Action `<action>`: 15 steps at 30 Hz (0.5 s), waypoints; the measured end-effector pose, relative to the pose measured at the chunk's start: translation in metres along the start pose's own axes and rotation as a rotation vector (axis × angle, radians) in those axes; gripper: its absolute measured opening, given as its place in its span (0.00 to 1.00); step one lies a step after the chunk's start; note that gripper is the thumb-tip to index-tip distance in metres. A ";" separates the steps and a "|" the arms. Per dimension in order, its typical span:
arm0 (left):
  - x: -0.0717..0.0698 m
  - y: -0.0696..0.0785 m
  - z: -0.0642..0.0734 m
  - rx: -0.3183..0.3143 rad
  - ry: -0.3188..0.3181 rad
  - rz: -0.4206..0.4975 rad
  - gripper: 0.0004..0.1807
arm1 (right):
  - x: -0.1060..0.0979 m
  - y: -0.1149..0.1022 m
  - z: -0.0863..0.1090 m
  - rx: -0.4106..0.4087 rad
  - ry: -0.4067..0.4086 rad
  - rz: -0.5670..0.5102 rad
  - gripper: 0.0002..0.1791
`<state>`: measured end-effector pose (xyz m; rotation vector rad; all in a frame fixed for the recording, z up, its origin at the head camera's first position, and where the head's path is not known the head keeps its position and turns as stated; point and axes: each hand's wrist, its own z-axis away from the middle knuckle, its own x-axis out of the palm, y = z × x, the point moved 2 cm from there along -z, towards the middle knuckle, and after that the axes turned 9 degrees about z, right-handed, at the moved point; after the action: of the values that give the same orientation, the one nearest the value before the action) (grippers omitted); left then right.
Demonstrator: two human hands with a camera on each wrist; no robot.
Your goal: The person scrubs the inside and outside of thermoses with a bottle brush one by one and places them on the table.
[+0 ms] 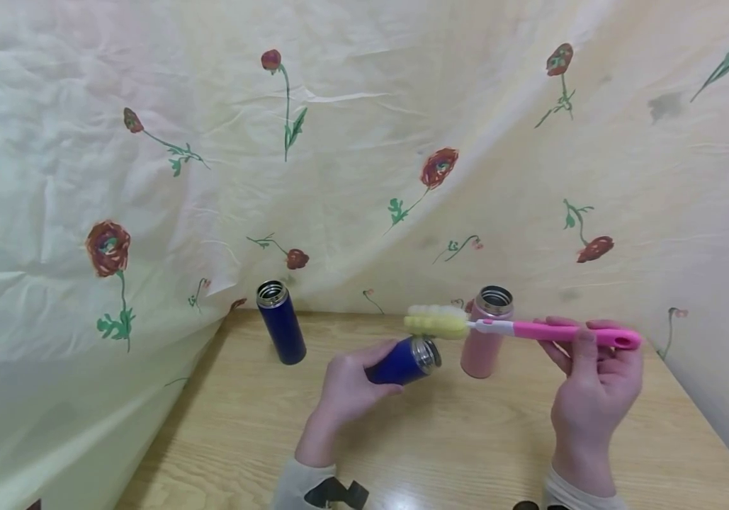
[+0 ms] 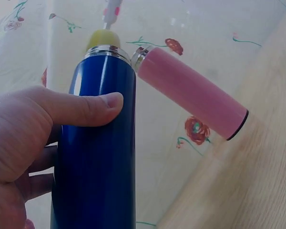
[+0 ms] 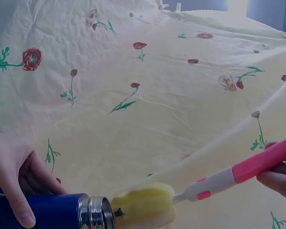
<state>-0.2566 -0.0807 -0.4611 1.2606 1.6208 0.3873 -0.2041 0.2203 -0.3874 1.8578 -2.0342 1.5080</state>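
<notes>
My left hand (image 1: 348, 389) grips a dark blue vacuum flask (image 1: 399, 363) around its body, tilted with its steel mouth toward the right. In the left wrist view the thumb lies across the front of the flask (image 2: 97, 157). A bottle brush (image 1: 543, 331) with a pink and white handle is held in my right hand (image 1: 600, 389). Its yellow and white sponge head (image 1: 437, 322) is just above the flask's mouth in the head view. From the right wrist the sponge (image 3: 145, 205) appears beside the open rim; whether they touch I cannot tell.
A second blue flask (image 1: 284, 329) stands uncapped at the back left of the wooden table (image 1: 224, 439). Behind the brush stands an open pink flask (image 1: 482, 347). Flower-printed cloth (image 1: 351, 177) hangs along the back and left side.
</notes>
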 end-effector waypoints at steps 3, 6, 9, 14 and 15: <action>0.000 -0.001 0.000 0.005 -0.006 -0.034 0.41 | 0.005 -0.002 0.004 -0.057 -0.060 -0.038 0.05; 0.000 -0.002 0.000 -0.004 -0.001 -0.054 0.41 | 0.009 -0.005 0.007 -0.126 -0.115 -0.050 0.06; -0.001 -0.003 0.000 -0.020 0.007 -0.063 0.40 | 0.014 -0.008 0.011 -0.189 -0.182 -0.099 0.05; -0.002 -0.006 0.001 -0.062 0.012 -0.069 0.40 | 0.024 -0.012 0.015 -0.276 -0.288 -0.219 0.04; -0.003 -0.007 0.001 -0.074 0.015 -0.071 0.40 | 0.026 -0.013 0.015 -0.289 -0.299 -0.237 0.05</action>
<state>-0.2596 -0.0858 -0.4649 1.1442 1.6446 0.4094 -0.1935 0.1930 -0.3730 2.2044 -1.9193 0.8739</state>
